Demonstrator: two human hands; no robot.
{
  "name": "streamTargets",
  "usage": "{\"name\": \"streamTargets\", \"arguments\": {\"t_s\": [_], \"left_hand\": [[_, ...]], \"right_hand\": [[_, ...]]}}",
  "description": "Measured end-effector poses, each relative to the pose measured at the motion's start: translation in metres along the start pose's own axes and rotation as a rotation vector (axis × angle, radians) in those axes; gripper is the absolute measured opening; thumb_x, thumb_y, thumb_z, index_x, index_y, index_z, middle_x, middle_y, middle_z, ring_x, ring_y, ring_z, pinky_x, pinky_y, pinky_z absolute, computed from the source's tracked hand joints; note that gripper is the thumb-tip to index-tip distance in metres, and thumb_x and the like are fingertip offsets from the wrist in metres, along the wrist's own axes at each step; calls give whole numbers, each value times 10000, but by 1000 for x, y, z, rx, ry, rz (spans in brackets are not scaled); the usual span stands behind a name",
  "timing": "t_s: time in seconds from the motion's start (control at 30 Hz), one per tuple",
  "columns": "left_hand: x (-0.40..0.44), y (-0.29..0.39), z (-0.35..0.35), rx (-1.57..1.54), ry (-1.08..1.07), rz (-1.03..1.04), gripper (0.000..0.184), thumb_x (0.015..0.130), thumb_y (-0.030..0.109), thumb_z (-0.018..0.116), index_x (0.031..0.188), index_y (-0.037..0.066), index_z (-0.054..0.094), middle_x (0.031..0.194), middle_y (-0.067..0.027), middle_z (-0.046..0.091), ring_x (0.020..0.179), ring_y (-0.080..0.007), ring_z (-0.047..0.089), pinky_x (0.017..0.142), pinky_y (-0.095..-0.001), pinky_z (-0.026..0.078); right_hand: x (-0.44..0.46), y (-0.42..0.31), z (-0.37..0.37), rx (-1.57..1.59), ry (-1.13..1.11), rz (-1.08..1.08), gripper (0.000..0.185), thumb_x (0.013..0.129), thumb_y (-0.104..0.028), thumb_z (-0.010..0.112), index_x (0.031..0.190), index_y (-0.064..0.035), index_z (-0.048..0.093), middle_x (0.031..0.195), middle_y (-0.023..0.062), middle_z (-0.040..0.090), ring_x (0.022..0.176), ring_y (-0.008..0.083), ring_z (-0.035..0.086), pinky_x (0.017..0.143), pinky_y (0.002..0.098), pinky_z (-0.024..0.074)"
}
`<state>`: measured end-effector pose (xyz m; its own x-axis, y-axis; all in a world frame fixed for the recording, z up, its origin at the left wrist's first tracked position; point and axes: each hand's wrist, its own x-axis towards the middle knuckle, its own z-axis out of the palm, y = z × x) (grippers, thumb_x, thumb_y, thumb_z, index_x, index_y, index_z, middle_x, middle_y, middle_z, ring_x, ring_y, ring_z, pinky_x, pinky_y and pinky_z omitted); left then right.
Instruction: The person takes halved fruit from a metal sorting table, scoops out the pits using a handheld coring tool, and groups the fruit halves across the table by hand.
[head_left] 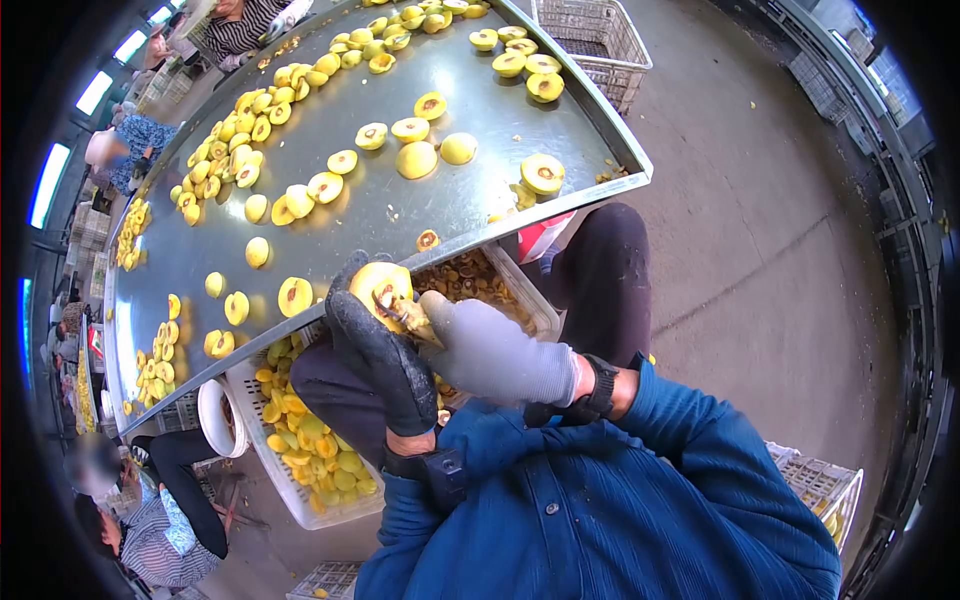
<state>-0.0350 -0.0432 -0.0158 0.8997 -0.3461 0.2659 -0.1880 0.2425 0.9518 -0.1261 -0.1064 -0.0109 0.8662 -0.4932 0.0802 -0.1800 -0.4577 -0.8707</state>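
My left hand (pixel 378 345), in a black glove, is closed round a yellow peach half (pixel 376 281) with its cut face turned up. A pitting tool (pixel 410 317) with a curved, dark metal end and pulp on it is gripped in my right hand (pixel 500 350), which wears a grey glove. The tool's tip touches the middle of the cut face. Both hands are in front of the near edge of a metal table (pixel 330 235), where many peach halves (pixel 294 296) lie, several with the stone still inside.
Below the table edge stand a white crate (pixel 300 505) of peach halves and another crate (pixel 545 312) of brown scraps. A white bucket (pixel 240 432) is at the left. An empty-looking crate (pixel 640 55) stands beyond the table. Other people (pixel 165 540) sit along the left side.
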Motion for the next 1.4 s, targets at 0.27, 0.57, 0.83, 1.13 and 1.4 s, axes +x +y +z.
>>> {"name": "streamTargets", "arguments": {"t_s": [0.27,0.57,0.83,1.13,1.4], "left_hand": [[1,26,-9,208,-300,22,410,1009,298,408,1241,-26,504,1165,-147,585,1018,-220,588,893,-351,496],[25,31,-33,301,-592,154,414,1014,333,416,1117,-29,589,938,-118,684,845,-203,668,743,-308,541],[6,12,-13,-228,-396,-95,639,994,550,347,921,-32,602,811,-182,659,693,-261,642,670,-359,539],[14,9,-24,-53,-476,45,558,1010,488,352,917,-14,578,811,-153,640,722,-251,639,712,-365,531],[15,-34,-23,-178,-219,-203,553,1014,516,304,1047,33,572,895,-188,630,769,-274,609,651,-376,531]], "right_hand": [[-12,-17,-38,955,-472,425,210,882,-175,587,1056,-58,572,656,-26,529,532,53,491,447,231,358],[-23,-2,-13,297,-155,-64,204,910,-231,576,941,-34,616,638,6,571,526,87,533,479,260,413],[-23,-5,-21,424,-331,19,291,907,-255,621,1055,-6,601,681,82,627,610,149,614,552,338,479],[-6,16,-9,467,-494,87,216,873,-211,623,836,1,642,588,47,589,525,131,553,507,308,435],[-1,29,4,682,-595,242,175,814,-143,651,920,-8,619,689,55,597,663,109,565,614,314,456]]}}
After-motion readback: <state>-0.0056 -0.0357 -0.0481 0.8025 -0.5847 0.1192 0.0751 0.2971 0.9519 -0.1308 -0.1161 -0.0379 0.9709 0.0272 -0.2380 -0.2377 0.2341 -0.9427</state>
